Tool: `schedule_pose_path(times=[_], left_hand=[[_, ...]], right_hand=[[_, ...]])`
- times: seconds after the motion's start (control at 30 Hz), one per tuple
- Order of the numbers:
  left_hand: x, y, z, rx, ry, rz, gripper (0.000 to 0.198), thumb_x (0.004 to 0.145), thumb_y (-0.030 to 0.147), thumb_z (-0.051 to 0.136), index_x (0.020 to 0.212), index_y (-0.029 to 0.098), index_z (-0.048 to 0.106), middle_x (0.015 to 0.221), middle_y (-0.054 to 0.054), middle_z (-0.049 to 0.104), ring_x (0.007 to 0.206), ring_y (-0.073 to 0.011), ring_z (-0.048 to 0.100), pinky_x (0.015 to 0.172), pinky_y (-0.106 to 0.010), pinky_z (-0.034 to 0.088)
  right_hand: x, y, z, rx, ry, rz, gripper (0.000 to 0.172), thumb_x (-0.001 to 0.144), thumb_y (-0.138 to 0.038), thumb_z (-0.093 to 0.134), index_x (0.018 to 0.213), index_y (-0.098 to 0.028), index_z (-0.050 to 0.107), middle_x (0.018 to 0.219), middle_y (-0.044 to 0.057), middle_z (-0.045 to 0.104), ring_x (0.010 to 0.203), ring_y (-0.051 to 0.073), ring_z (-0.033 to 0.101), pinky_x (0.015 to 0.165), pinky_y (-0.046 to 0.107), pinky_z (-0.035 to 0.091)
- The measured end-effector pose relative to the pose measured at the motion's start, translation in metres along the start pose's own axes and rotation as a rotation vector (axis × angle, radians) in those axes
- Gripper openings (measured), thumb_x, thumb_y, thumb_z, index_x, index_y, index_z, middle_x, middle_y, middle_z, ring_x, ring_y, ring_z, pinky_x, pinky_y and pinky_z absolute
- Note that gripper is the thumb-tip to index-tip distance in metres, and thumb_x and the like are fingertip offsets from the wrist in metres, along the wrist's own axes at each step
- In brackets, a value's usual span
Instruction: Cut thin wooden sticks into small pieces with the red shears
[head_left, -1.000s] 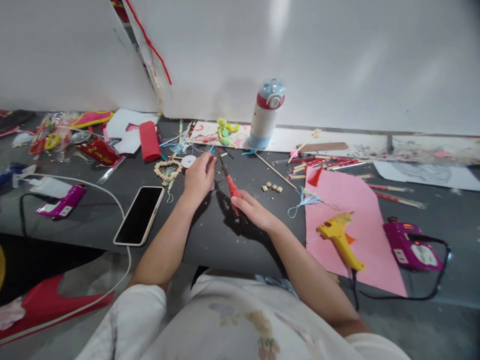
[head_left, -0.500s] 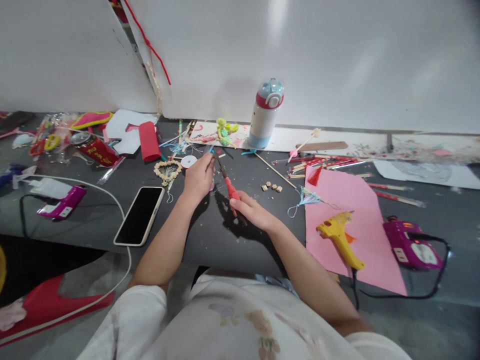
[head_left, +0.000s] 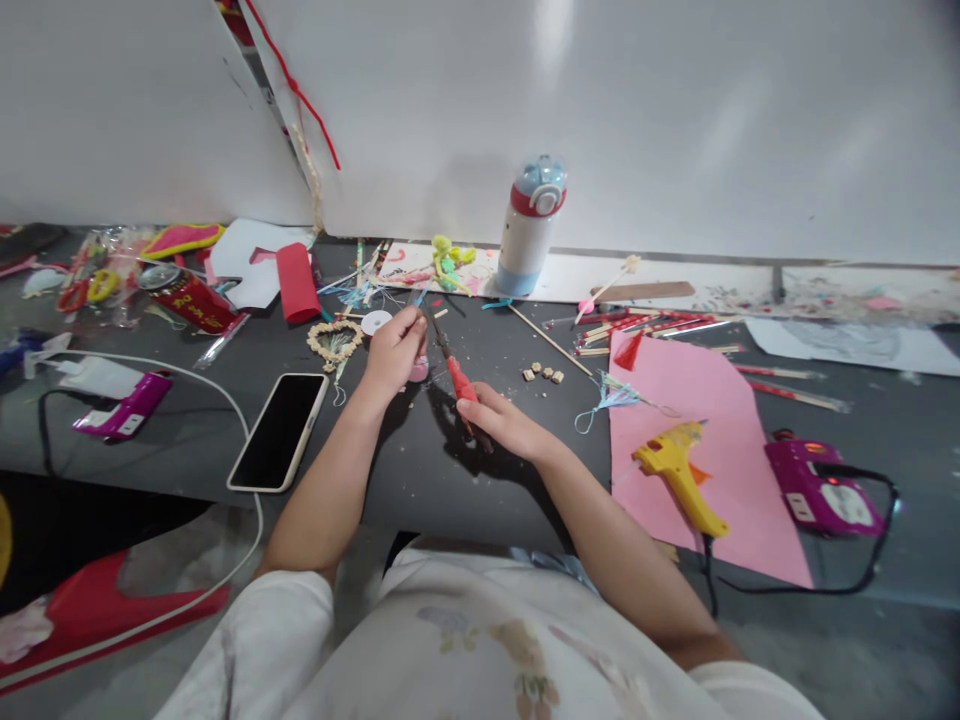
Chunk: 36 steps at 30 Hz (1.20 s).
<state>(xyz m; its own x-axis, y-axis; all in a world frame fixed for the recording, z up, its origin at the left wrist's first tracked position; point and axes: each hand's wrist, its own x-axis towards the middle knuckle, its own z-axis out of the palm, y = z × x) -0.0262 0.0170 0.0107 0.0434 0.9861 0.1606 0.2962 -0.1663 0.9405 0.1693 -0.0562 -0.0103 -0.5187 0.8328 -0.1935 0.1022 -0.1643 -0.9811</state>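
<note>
My left hand [head_left: 396, 348] is closed, thumb and fingers pinched together above the table. A small pink thing [head_left: 418, 370] shows below its fingers; I cannot tell whether the hand holds it. A thin bluish strip [head_left: 422, 297] shows just above the fingertips, but what they pinch is hidden. My right hand [head_left: 499, 418] is wrapped round a red-handled tool with long dark narrow jaws [head_left: 457, 378], perhaps pliers. Its tip points up and left, close beside the left fingers. A white spool [head_left: 376, 323] and a beaded heart [head_left: 334, 343] lie left of the left hand.
A phone [head_left: 277, 432] and a red can [head_left: 187, 298] are on the left. Behind stands a bottle [head_left: 531, 230]. Small wooden pieces [head_left: 543, 373], a tassel [head_left: 606, 397], and a yellow glue gun [head_left: 681, 475] on pink paper [head_left: 720, 400] lie to the right.
My left hand has shifted slightly left and down, away from the tool's tip, and more of the pink thing shows. My right hand and its tool have barely moved.
</note>
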Motion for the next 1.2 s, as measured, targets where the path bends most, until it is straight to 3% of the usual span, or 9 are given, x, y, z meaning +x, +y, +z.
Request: schedule_pose_path(times=[0.13, 0.3, 0.37, 0.47, 0.57, 0.73, 0.9, 1.2], left_hand=[[-0.001, 0.001, 0.004, 0.003, 0.027, 0.016, 0.042, 0.088, 0.06, 0.055, 0.071, 0.023, 0.047, 0.054, 0.004, 0.047, 0.047, -0.0109, 0.044, 0.051, -0.027, 0.036], [-0.002, -0.003, 0.015, -0.134, 0.025, -0.11, 0.058, 0.08, 0.079, 0.051, 0.087, 0.022, 0.052, 0.065, 0.002, 0.058, 0.051, -0.0122, 0.055, 0.051, -0.027, 0.043], [-0.005, -0.007, 0.019, -0.126, -0.046, -0.178, 0.062, 0.08, 0.08, 0.049, 0.095, 0.021, 0.056, 0.073, -0.001, 0.063, 0.057, -0.0134, 0.06, 0.053, -0.027, 0.045], [-0.011, -0.008, 0.026, -0.112, -0.25, -0.214, 0.064, 0.081, 0.079, 0.049, 0.098, 0.019, 0.062, 0.086, -0.005, 0.068, 0.074, -0.0172, 0.066, 0.064, -0.029, 0.051], [-0.018, -0.005, 0.031, -0.117, -0.364, -0.185, 0.062, 0.079, 0.078, 0.052, 0.092, 0.019, 0.065, 0.088, -0.006, 0.069, 0.086, -0.02, 0.066, 0.077, -0.033, 0.052], [-0.022, 0.004, 0.039, -0.16, -0.375, -0.181, 0.061, 0.068, 0.072, 0.071, 0.091, 0.016, 0.064, 0.091, -0.006, 0.07, 0.091, -0.022, 0.064, 0.088, -0.038, 0.047], [-0.023, 0.006, 0.043, -0.286, -0.373, -0.183, 0.055, 0.066, 0.065, 0.076, 0.086, 0.015, 0.063, 0.086, -0.006, 0.069, 0.088, -0.021, 0.064, 0.086, -0.036, 0.046], [-0.024, 0.001, 0.045, -0.299, -0.32, -0.214, 0.054, 0.066, 0.062, 0.077, 0.086, 0.014, 0.063, 0.082, -0.004, 0.067, 0.083, -0.0188, 0.063, 0.085, -0.037, 0.047]], right_hand=[[0.0, -0.003, 0.0, -0.001, 0.022, -0.005, 0.039, 0.086, -0.062, 0.056, 0.088, -0.023, 0.051, 0.065, -0.003, 0.052, 0.059, 0.015, 0.047, 0.056, 0.03, 0.038], [0.003, 0.0, 0.001, -0.01, 0.096, -0.001, 0.043, 0.085, -0.064, 0.055, 0.084, -0.022, 0.051, 0.067, -0.001, 0.052, 0.062, 0.016, 0.048, 0.058, 0.03, 0.039], [0.005, 0.001, 0.001, 0.008, 0.108, -0.005, 0.044, 0.087, -0.066, 0.053, 0.08, -0.022, 0.05, 0.066, -0.001, 0.052, 0.059, 0.015, 0.046, 0.058, 0.031, 0.039], [0.008, 0.003, 0.0, 0.032, 0.108, -0.052, 0.048, 0.089, -0.069, 0.047, 0.076, -0.022, 0.051, 0.064, 0.001, 0.051, 0.059, 0.017, 0.048, 0.059, 0.034, 0.042], [0.009, 0.004, -0.003, 0.035, 0.124, -0.117, 0.049, 0.089, -0.069, 0.046, 0.083, -0.022, 0.056, 0.071, 0.004, 0.055, 0.074, 0.022, 0.056, 0.068, 0.037, 0.047], [0.009, 0.005, -0.006, 0.0, 0.166, -0.147, 0.047, 0.089, -0.068, 0.047, 0.096, -0.023, 0.06, 0.094, 0.007, 0.061, 0.099, 0.025, 0.058, 0.079, 0.039, 0.051], [0.008, 0.005, -0.006, -0.006, 0.167, -0.154, 0.046, 0.09, -0.066, 0.048, 0.097, -0.022, 0.06, 0.098, 0.008, 0.06, 0.1, 0.025, 0.058, 0.079, 0.039, 0.052], [0.007, 0.003, -0.006, -0.007, 0.159, -0.163, 0.046, 0.092, -0.063, 0.047, 0.103, -0.021, 0.061, 0.103, 0.008, 0.061, 0.107, 0.026, 0.058, 0.083, 0.04, 0.053]])
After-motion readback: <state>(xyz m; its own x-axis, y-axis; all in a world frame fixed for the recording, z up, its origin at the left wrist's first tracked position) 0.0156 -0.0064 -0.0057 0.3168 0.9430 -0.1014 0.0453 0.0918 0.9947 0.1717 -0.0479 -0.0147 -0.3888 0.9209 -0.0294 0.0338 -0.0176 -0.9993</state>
